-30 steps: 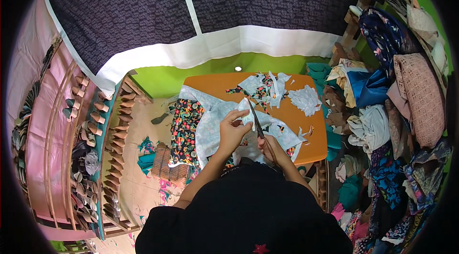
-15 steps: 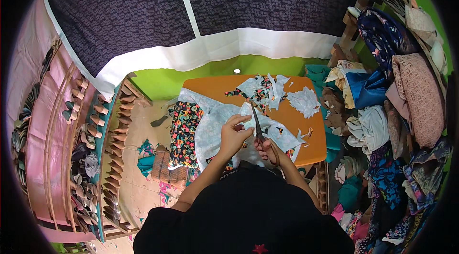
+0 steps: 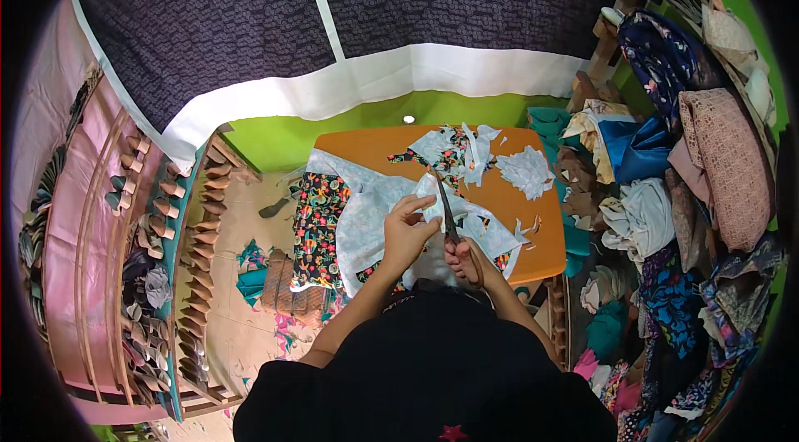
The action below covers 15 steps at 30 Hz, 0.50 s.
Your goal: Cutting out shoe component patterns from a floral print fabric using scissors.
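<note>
My left hand (image 3: 406, 232) is pinching a small pale piece of fabric (image 3: 429, 189) between thumb and fingers, over the middle of the cloth. In my right hand (image 3: 461, 259) is a pair of large dark scissors (image 3: 448, 214), its blades pointing away from me and lying along the right edge of the pale piece. A wide cloth (image 3: 366, 192) spreads beneath both hands, its pale underside up. Its black floral printed side (image 3: 320, 221) shows at the left, where it hangs over the table edge. Whether the blades are biting into the fabric is too small to tell.
The orange table (image 3: 366, 141) carries floral offcuts (image 3: 449, 147) and a pile of pale scraps (image 3: 526, 172) at its far side. Wooden shoe forms (image 3: 200, 275) line a rack on the left. Heaped fabrics (image 3: 641, 217) fill the right side. A dark curtain (image 3: 233, 17) hangs beyond the table.
The whole view has shifted slightly. My hands keep nearly the same pose, with the scissors still alongside the pale piece.
</note>
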### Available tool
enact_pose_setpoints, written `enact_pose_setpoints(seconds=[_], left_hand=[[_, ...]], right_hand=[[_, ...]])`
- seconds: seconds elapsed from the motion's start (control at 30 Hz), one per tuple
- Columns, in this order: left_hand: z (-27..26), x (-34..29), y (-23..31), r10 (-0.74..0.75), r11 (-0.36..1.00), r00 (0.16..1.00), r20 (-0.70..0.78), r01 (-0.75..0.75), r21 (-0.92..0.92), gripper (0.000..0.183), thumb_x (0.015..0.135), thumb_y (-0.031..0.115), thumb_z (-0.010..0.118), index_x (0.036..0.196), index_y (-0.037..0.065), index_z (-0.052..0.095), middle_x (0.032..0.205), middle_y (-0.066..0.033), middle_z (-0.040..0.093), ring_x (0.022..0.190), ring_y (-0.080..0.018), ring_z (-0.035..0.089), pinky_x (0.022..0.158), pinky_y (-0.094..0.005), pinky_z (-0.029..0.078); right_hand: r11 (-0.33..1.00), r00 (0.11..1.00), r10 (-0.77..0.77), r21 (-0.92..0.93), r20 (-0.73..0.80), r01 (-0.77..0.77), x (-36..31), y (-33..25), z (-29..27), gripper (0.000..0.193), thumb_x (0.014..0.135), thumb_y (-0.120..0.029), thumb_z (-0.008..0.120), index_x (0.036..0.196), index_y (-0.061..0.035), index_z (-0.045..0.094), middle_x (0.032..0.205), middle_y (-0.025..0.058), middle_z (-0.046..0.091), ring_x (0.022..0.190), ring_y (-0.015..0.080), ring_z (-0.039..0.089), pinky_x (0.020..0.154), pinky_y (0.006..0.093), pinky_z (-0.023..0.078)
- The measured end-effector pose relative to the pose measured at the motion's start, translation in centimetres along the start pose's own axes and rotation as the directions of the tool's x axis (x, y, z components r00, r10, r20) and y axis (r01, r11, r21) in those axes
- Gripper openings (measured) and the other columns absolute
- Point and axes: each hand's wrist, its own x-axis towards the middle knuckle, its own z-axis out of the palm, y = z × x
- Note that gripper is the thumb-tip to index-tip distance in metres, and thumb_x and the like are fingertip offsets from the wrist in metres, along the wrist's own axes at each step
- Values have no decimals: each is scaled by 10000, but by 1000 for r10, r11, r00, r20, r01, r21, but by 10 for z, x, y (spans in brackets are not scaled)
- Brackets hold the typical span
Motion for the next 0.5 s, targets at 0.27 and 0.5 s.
enact_pose_setpoints(seconds=[0.27,0.5], left_hand=[[0,-4,3,-47,998,999,11,47,-32,325,619,-17,644,941,14,611,924,-31,459,644,-47,456,564,-168,405],[1,-5,0,-75,997,997,37,75,-15,323,625,-8,644,945,18,611,916,-28,470,655,-48,464,575,-174,412]], right_hand=[[974,992,-93,-214,-80,74,-6,-3,1,659,548,-763,481,660,-129,337,544,-63,307,427,26,264,370,172,217],[895,972,-216,-417,-97,157,0,12,-15,649,604,-735,470,679,-96,387,568,-40,355,463,46,323,394,192,278]])
